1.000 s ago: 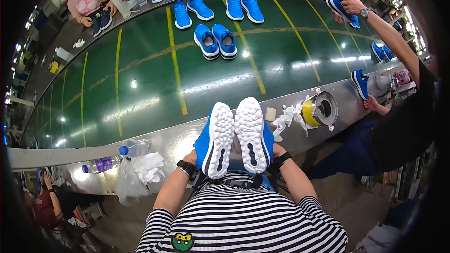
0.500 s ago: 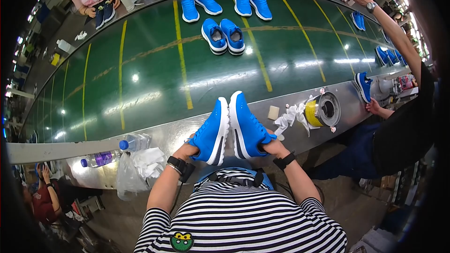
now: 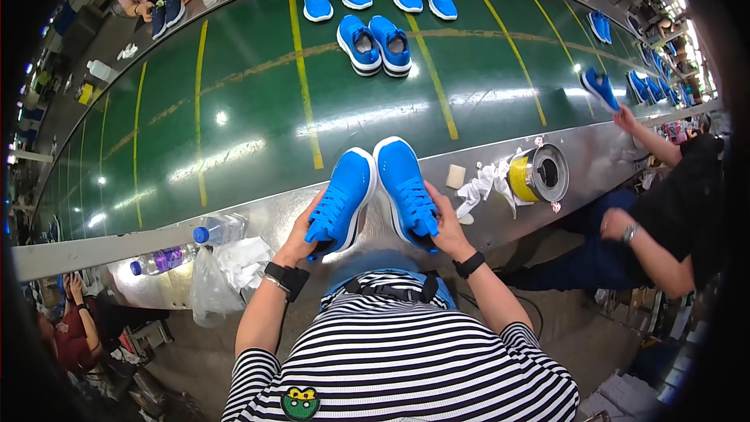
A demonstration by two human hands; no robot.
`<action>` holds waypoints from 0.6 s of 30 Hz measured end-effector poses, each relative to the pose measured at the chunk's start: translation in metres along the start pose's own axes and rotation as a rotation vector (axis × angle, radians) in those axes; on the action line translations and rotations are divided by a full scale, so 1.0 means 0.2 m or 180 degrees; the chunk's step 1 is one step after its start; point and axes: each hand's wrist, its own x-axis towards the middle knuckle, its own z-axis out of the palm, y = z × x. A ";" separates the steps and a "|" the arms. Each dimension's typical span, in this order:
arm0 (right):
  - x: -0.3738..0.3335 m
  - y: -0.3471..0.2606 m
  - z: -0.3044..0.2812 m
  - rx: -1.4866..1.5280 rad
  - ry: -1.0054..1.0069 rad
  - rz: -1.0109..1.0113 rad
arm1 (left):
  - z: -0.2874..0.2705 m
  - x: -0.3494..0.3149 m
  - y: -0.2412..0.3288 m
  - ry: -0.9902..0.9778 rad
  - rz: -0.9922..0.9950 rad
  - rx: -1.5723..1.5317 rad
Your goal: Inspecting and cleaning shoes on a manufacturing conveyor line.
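Observation:
A blue sneaker (image 3: pixel 345 191) with a white sole is gripped at its heel by my left hand (image 3: pixel 298 236), fingers closed around the outer side. Its mate, another blue sneaker (image 3: pixel 405 187), is held the same way by my right hand (image 3: pixel 448 227). Both have their laced tops turned up and toes pointing away from me, the toes close together. They are over the metal ledge (image 3: pixel 312 223) at the near side of the green conveyor belt (image 3: pixel 258 133).
Several blue sneakers (image 3: pixel 363 45) stand on the belt ahead. To the right are white crumpled tissue (image 3: pixel 478 187), a beige block (image 3: pixel 455 177) and a round metal tin (image 3: pixel 539 173). Bottles (image 3: pixel 168 262) and a plastic bag (image 3: pixel 209 285) lie left. A co-worker (image 3: pixel 664 211) at right holds a sneaker.
Both sneakers in my hands have rolled from soles facing each other to tops upward. The right co-worker's arms have moved, and one of that person's hands now holds a sneaker out over the belt.

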 end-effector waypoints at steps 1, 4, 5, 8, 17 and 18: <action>0.00 -0.02 0.01 0.0061 0.0033 0.0259 | 0.01 0.00 0.01 0.0068 0.0016 0.0051; 0.02 -0.04 0.02 0.0082 0.0050 0.0558 | 0.01 -0.02 -0.06 0.0141 0.0090 0.0116; 0.02 -0.05 0.03 -0.0199 0.0083 0.0477 | 0.01 -0.03 -0.09 0.0248 0.0021 0.0343; 0.01 -0.01 0.04 -0.0662 0.0173 0.0335 | 0.03 -0.04 -0.05 0.0439 -0.0147 0.0724; 0.02 0.00 0.16 -0.0715 0.0349 0.0475 | 0.16 -0.07 -0.02 0.1394 -0.0209 0.1354; 0.02 -0.01 0.17 -0.0723 0.0376 0.0515 | 0.17 -0.07 -0.02 0.1422 -0.0169 0.1432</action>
